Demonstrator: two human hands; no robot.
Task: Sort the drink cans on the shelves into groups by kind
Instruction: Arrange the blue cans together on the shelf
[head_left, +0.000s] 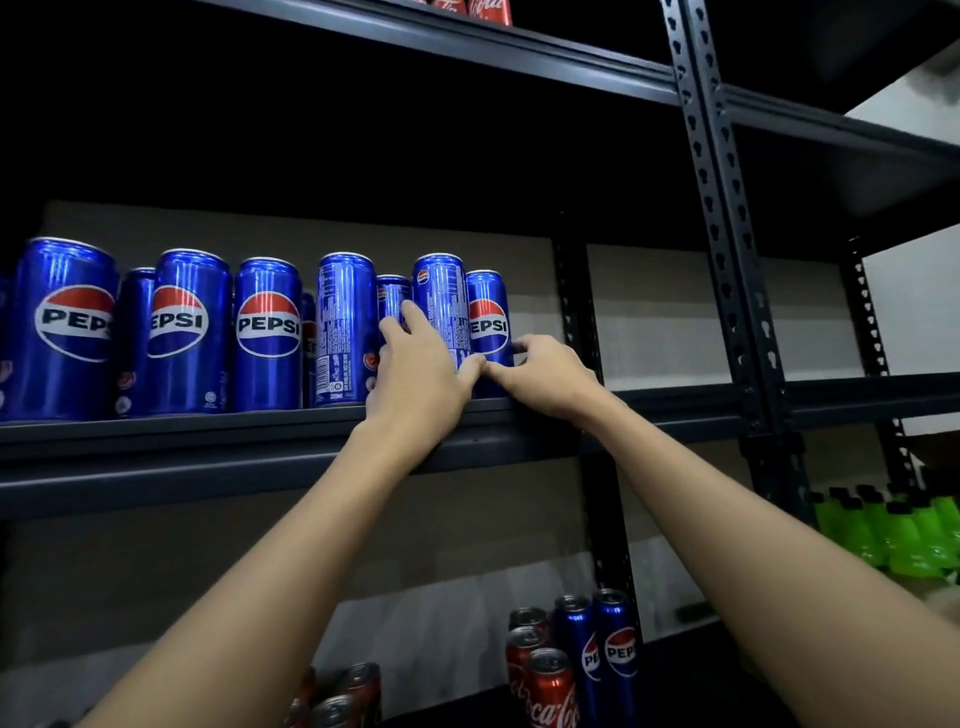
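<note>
Nearest the camera, on the lower shelf (670, 654), red cola cans (551, 688) and two blue Pepsi cans (618, 649) stand mixed together, so the sorting looks unfinished there. Above them, both forearms reach up to the middle shelf (208, 441), where a row of blue Pepsi cans (267, 332) stands upright. The left hand (421, 369) lies against the front can (441, 306) at the row's right end, its fingers (413, 317) spread up the can's left side, thumb low at its base. The right hand (545, 374) sits just right of it, fingers curled loosely at the foot of the end can (487, 322); whether they actually pinch it I cannot tell. Both cans stand directly ahead of the fingertips, long axes vertical, and the left hand is nearer the front one. Farthest up, red cans (488, 10) occupy the top shelf.
</note>
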